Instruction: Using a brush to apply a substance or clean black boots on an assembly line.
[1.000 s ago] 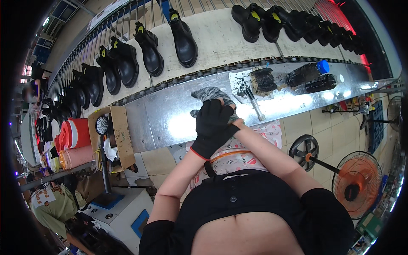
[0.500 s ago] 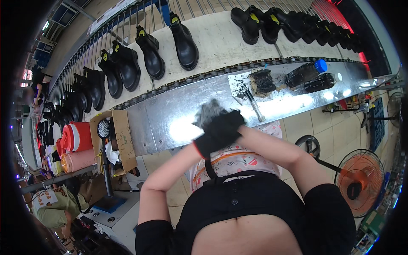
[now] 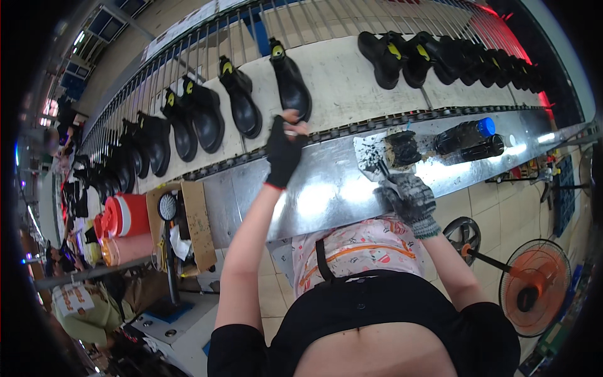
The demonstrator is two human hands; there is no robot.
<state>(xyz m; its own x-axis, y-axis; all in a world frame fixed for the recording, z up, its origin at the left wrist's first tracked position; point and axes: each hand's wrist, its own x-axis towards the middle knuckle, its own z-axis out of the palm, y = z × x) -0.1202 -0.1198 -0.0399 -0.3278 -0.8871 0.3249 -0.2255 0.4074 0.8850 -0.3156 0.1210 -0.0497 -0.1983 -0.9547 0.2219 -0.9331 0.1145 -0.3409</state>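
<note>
My left hand, in a black glove with bare fingertips, reaches to the toe of a black ankle boot on the white conveyor. Its fingertips are blurred, and whether they touch the boot I cannot tell. My right hand, in a grey knit glove, is closed over the handle of a slim brush. The brush's dark tip rests at a black-smeared white sheet; most of the handle is hidden by the glove. Beside the sheet sits a dark, crusted block that looks like a sponge.
More black boots line the conveyor on both sides. Two dark bottles, one blue-capped, lie on the metal table. A cardboard box and red jug stand left. An orange fan is at right.
My hands were together over the table; they have parted. My left hand went forward to the boot, my right hand moved right and closed on the brush. The whole view has shifted slightly.
</note>
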